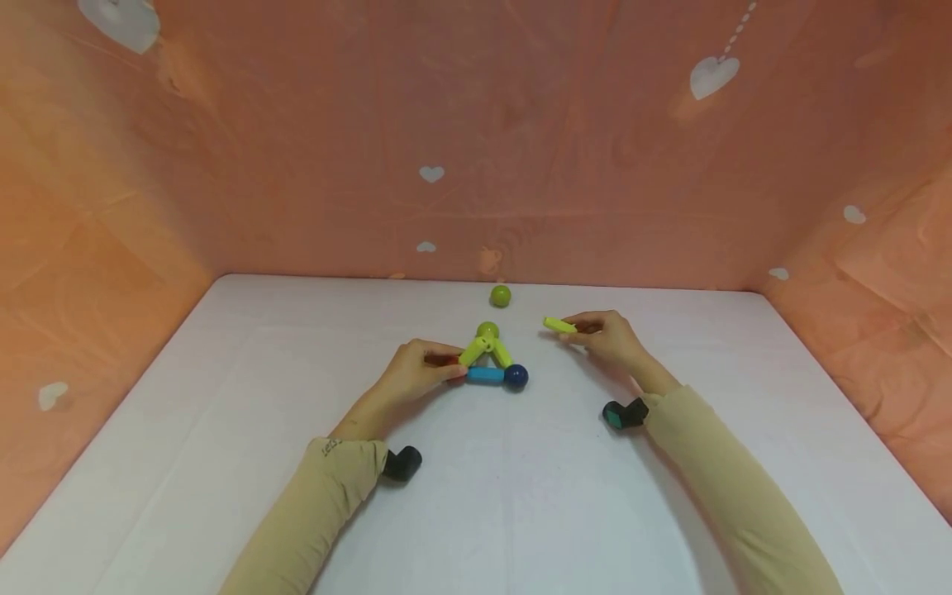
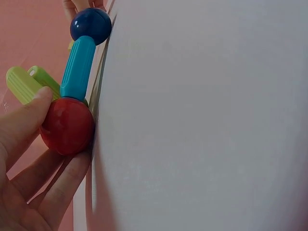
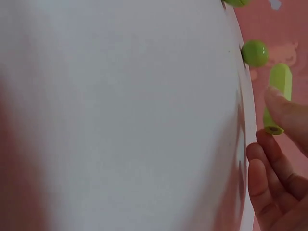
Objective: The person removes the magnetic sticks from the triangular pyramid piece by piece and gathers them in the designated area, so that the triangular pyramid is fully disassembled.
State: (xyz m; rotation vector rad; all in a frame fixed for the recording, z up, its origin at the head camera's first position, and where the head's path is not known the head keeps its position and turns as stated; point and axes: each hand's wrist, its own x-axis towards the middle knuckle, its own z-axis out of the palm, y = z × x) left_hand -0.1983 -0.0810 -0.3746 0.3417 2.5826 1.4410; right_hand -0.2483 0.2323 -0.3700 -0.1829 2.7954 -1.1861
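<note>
My left hand (image 1: pixel 411 369) grips the red ball (image 2: pixel 68 126) at one corner of a triangle of magnetic balls and rods. A blue rod (image 2: pixel 78 67) joins that ball to a navy ball (image 1: pixel 516 378) at the right corner. Two yellow-green rods (image 1: pixel 472 351) slant from the lower corners towards a green ball (image 1: pixel 487 330) at the far side. Off to the right, my right hand (image 1: pixel 608 337) pinches a loose yellow-green rod (image 3: pixel 280 82) between thumb and fingers, apart from the triangle. The rod's near end shows a dark recess in the right wrist view.
Behind the triangle, a single green ball (image 1: pixel 501 296) lies near the far edge of the white table (image 1: pixel 513 512). Orange cloth (image 1: pixel 483 124) with pale hearts hangs behind and on both sides. Dark wrist-worn cameras (image 1: pixel 402 464) stick out from both sleeves.
</note>
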